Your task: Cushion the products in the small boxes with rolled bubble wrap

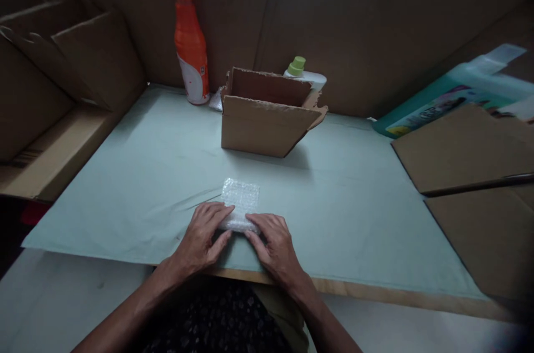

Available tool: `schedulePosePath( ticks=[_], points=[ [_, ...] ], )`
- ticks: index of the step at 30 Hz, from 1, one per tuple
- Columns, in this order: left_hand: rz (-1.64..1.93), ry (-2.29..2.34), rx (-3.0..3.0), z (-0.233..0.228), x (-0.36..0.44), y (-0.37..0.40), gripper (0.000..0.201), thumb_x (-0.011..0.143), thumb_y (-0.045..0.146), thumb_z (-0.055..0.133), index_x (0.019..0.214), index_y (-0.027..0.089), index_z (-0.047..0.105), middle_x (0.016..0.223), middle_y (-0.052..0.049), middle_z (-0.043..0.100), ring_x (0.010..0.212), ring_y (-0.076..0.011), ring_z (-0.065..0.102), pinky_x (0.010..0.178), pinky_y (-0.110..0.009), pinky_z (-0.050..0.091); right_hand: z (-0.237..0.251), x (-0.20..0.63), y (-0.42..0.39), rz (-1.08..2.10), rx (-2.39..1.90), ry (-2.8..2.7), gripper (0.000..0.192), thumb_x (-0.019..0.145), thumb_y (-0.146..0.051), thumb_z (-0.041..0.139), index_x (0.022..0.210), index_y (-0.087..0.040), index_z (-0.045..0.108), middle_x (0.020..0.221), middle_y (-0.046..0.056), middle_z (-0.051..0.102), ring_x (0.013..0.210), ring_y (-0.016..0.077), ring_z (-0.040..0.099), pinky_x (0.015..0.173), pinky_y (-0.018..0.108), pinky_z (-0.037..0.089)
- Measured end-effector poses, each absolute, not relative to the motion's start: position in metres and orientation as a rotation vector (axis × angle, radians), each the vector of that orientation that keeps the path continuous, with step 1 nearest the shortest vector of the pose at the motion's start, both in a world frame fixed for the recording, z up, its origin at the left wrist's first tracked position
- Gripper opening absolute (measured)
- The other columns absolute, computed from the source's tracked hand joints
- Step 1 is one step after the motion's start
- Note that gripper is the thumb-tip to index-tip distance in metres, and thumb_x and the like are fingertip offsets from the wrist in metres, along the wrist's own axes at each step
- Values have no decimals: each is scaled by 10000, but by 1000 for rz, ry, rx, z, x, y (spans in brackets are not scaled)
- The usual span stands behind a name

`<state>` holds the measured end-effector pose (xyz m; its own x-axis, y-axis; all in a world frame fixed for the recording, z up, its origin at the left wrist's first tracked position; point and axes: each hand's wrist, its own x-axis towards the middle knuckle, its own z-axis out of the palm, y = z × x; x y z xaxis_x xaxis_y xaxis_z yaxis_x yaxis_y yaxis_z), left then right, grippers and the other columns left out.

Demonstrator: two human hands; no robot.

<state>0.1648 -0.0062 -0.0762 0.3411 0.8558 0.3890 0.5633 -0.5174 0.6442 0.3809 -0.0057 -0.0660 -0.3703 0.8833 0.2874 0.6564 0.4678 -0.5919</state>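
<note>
A small piece of clear bubble wrap lies near the front edge of the cloth-covered table, its near end rolled or folded into a thicker bundle. My left hand grips the left end of that bundle between fingers and thumb. At the right end, my right hand holds it the same way. The far part of the wrap lies flat beyond my fingers. Whether anything is inside the roll I cannot tell.
Behind the wrap stands an open cardboard box, with a green-capped white bottle behind it. An orange bottle stands at the back left. Cardboard pieces and a teal liquid jug are at the right; larger cardboard is left.
</note>
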Motion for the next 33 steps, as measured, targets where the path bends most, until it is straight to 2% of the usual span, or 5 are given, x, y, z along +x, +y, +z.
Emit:
schedulePosePath(
  ticks=[6,14,20,26,33],
  points=[
    [896,1409,2141,-82,171,6,430,943,221,540,1371,198,512,1039,-83,702,942,-239,607,857,-408,495,-66,381,-8,430,-1421,-2183,266,981,-223,549,1228,-198,645,1141,108,733,1010,253,663,871,410,496],
    [987,1642,1939,-88,188,23,407,927,328,586,1304,174,571,1107,-113,663,1031,-266,592,939,-469,483,-68,372,4,208,-1385,-2361,379,898,-194,648,1276,-182,619,1266,156,672,1127,316,595,931,480,488],
    [1191,1315,1023,-78,190,-14,566,872,409,638,1372,181,501,1291,-137,632,1146,-248,631,964,-395,514,-67,370,11,660,-1408,-1941,270,925,-236,593,1181,-206,674,1113,86,751,1002,246,680,895,388,526],
    [1165,1009,543,-64,202,-10,462,692,363,818,1075,164,654,989,-59,725,918,-198,665,852,-308,504,-60,367,-7,1115,-1320,-1647,258,916,-364,597,1090,-201,696,1006,50,744,923,206,680,826,294,531],
    [1194,944,540,-69,218,-10,487,708,419,825,1100,176,667,1051,-76,736,1004,-234,659,916,-340,480,-69,383,-10,1521,-1103,-1317,477,886,-543,631,1223,-205,633,1103,81,703,1000,233,646,872,323,506]
  ],
)
